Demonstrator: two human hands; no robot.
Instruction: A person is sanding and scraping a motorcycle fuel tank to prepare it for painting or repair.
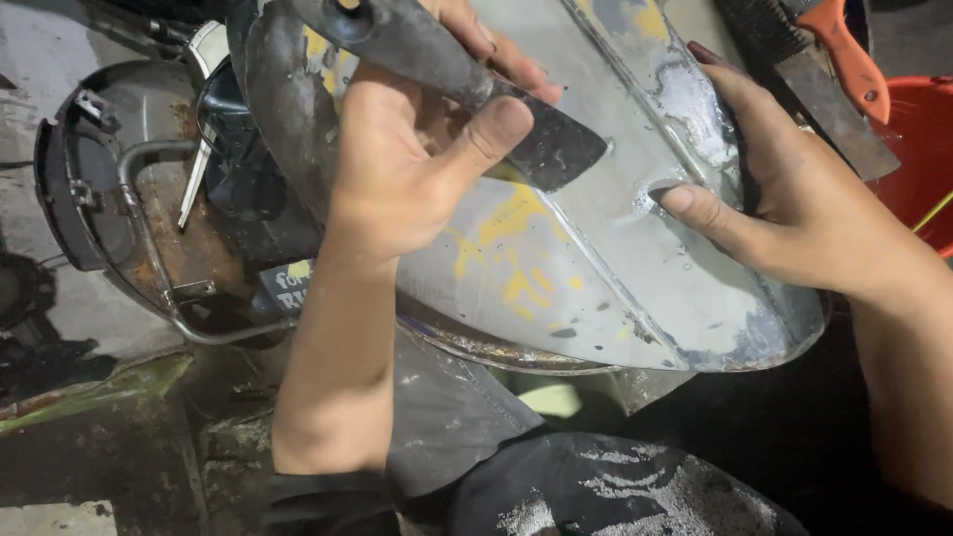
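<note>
A curved grey metal panel (596, 248), sanded bare with yellow paint patches, rests on my lap. My left hand (397, 169) grips a dark flat scraper blade (516, 129) whose tip lies on the panel's middle. My right hand (784, 199) clasps the panel's right edge, thumb pressed on its surface beside a small dent.
A rusty round metal vehicle shell (129, 218) with a bent tube lies on the ground at left. An orange-handled tool (844, 60) and a flat metal file (834, 109) lie at top right, beside a red bucket (923, 149). My dusty dark trousers (596, 486) fill the bottom.
</note>
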